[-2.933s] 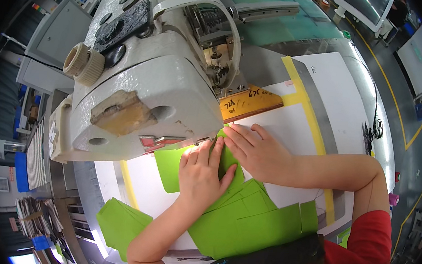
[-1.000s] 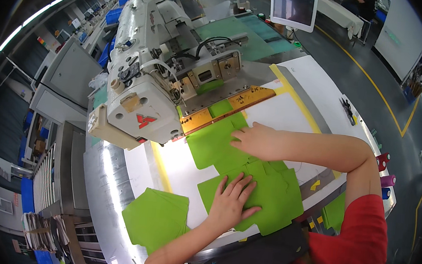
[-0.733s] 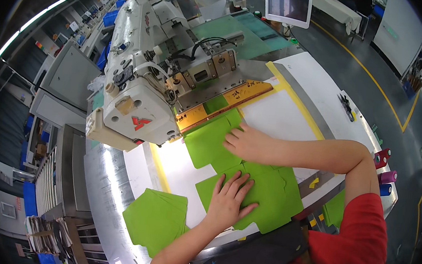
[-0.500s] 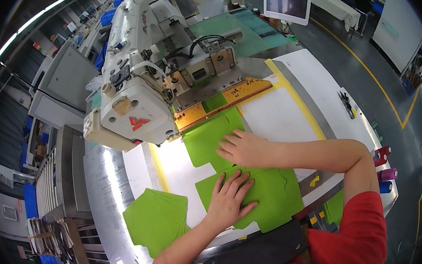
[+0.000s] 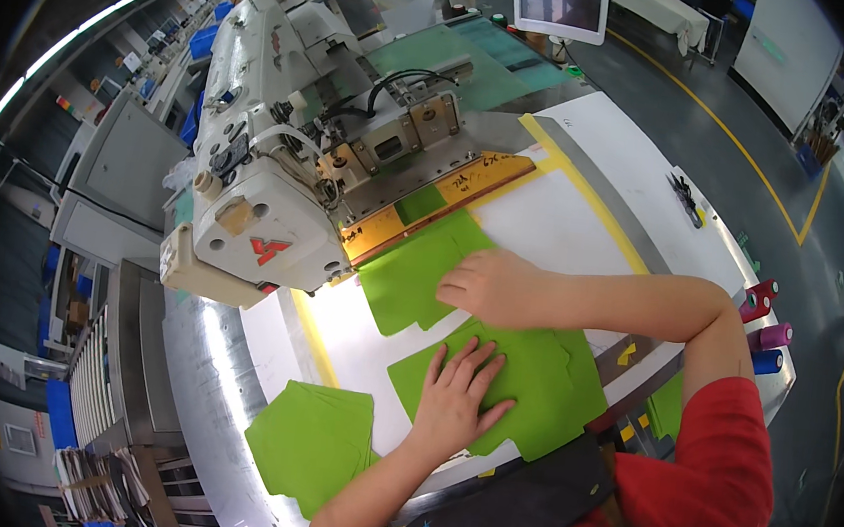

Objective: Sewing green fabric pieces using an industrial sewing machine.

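Note:
My left hand (image 5: 455,407) lies flat, fingers spread, on a stack of green fabric pieces (image 5: 556,396) at the table's near edge. Just beyond it, my right hand (image 5: 498,288) is closed with its fingers curled together. It rests over the gap between that stack and another green fabric piece (image 5: 405,280); whatever its fingertips hold is hidden. The far edge of this piece goes under the orange clamp bar (image 5: 490,177) of a white sewing machine (image 5: 259,234). Left of my left forearm lies a second stack of green fabric pieces (image 5: 311,445).
Thread spools (image 5: 769,337) stand at the table's right edge. Black thread snips (image 5: 687,198) lie on the white tabletop at the right. Yellow tape strips (image 5: 602,214) cross the work surface. A screen (image 5: 562,5) stands at the far side, and a metal rack (image 5: 96,376) at the left.
My right hand's fingers have drawn together from lying spread on the fabric piece by the clamp. My left hand stays in place on its stack. The view has shifted slightly.

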Available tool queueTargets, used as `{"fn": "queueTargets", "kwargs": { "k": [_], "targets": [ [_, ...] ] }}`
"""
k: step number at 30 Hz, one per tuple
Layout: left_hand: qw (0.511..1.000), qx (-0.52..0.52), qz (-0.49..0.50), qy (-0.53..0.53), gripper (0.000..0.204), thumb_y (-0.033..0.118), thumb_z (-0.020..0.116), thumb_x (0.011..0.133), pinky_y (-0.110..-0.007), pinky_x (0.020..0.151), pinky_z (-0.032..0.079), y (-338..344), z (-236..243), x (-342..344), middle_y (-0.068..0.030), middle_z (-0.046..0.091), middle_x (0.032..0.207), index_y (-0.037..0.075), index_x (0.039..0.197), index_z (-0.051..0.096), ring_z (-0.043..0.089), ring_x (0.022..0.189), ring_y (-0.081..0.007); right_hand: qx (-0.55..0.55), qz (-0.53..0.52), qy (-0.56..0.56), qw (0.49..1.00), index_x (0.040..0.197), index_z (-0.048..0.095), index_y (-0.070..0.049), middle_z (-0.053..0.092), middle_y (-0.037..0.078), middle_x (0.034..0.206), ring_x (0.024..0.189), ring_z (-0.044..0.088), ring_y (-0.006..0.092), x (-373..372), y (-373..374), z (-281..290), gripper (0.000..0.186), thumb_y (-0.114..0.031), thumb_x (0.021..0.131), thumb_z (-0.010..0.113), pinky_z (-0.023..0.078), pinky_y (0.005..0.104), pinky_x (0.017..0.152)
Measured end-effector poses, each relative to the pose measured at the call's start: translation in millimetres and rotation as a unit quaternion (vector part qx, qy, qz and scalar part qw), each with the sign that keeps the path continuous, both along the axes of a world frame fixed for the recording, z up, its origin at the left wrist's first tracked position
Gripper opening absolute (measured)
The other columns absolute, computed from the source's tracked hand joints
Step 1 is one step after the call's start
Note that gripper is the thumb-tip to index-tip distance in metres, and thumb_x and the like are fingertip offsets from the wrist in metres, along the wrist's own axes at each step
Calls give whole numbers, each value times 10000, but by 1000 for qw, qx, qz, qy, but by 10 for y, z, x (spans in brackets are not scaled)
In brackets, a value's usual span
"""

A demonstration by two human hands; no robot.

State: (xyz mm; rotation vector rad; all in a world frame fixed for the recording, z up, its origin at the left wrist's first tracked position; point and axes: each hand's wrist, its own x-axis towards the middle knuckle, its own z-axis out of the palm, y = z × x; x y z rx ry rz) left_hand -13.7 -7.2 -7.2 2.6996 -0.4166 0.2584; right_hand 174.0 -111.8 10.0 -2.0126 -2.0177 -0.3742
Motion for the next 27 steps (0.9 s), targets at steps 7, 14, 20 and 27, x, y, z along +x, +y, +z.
{"fn": "queueTargets", "kwargs": {
  "k": [7, 14, 20, 27],
  "targets": [
    [999, 35, -9, 2, 601, 314, 752, 761, -532, 1074, 293, -6, 52, 85, -107, 507, 1322, 74, 1266, 530, 453, 1265, -301, 233, -177, 201, 935, 1034, 667, -71, 684, 83, 921, 805, 659, 220, -74, -1288, 1203, 256, -52, 779, 674, 510, 311, 706],
    [997, 60, -40, -7, 544, 250, 706, 776, -546, 1100, 267, -25, 45, 112, -162, 495, 1310, 29, 1243, 536, 425, 1269, -375, 251, -549, 335, 723, 1071, 653, 4, 669, 24, 875, 794, 593, 78, -51, -3401, 1401, 396, -358, 912, 624, 479, 253, 733],
    [996, 75, -45, 27, 535, 242, 678, 803, -521, 1086, 297, -23, 78, 117, -161, 469, 1360, 24, 1264, 515, 400, 1300, -382, 101, -795, -61, 595, 890, 659, -30, 655, 223, 884, 883, 618, 417, -679, -5127, 1219, 254, -256, 884, 544, 484, 481, 765],
    [991, 76, -89, 61, 451, 190, 596, 887, -496, 1060, 366, 147, 160, 244, -226, 418, 1378, -25, 1274, 508, 425, 1273, -407, 100, -841, -157, 508, 1112, 664, -161, 685, 95, 989, 895, 638, 314, -1791, -5611, 452, 249, -157, 888, 554, 515, 386, 749]
  ]
}}
